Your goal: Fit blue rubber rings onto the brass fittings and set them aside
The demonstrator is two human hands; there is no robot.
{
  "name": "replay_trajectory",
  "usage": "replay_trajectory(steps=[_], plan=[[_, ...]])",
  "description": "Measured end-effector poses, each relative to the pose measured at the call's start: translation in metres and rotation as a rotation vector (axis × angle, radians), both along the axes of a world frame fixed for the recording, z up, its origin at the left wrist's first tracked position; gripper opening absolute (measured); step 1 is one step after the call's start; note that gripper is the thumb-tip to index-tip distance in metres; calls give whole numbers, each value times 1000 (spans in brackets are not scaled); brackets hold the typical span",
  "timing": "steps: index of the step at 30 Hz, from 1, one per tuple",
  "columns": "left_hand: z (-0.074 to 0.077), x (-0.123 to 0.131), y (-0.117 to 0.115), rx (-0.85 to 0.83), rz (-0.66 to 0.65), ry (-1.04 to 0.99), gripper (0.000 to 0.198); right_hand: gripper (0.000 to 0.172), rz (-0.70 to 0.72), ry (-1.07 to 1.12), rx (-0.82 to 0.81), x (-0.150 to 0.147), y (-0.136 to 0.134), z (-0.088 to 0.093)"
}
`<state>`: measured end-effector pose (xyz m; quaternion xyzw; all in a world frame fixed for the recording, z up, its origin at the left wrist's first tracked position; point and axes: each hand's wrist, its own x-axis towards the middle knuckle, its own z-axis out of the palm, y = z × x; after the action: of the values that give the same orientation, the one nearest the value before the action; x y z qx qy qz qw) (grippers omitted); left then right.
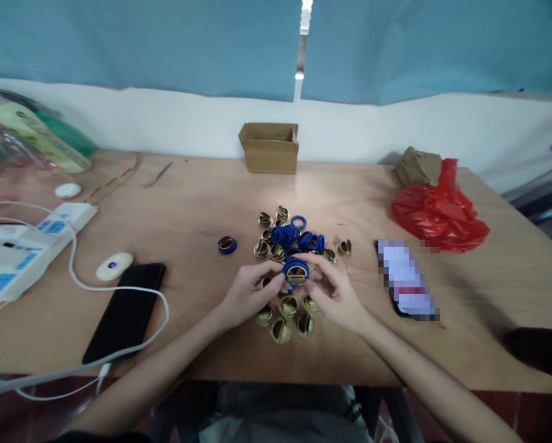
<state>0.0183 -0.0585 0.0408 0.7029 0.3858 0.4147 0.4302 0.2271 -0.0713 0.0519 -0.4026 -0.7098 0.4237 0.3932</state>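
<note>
From the head camera, holding a gold-coloured disc with a blue ring around it, pinched at one edge by fingertips of the left hand and at the other by those of the right hand, above the wooden table. Also showing loose blue rings heaped among gold-coloured discs just beyond the hands, further such discs lying nearer the front edge, and one ringed piece set apart to the left.
</note>
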Motion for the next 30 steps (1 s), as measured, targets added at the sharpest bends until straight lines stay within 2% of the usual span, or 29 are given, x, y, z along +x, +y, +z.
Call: replay_trajectory(steps=[6,17,23,27,30], plan=[[0,1,0,-88,-17,-39,15,41,24,7,-13,1,2,1],[-3,-1,0,-115,-19,-43,18,44,71,-32,-44,2,5,1],[3,2,-2,-156,-30,-106,18,44,62,112,-71,2,3,2],[2,1,-2,-140,-26,-90,16,35,120,205,-136,2,4,3],[1,-1,-2,-108,-3,-51,19,31,113,228,-141,2,6,1]])
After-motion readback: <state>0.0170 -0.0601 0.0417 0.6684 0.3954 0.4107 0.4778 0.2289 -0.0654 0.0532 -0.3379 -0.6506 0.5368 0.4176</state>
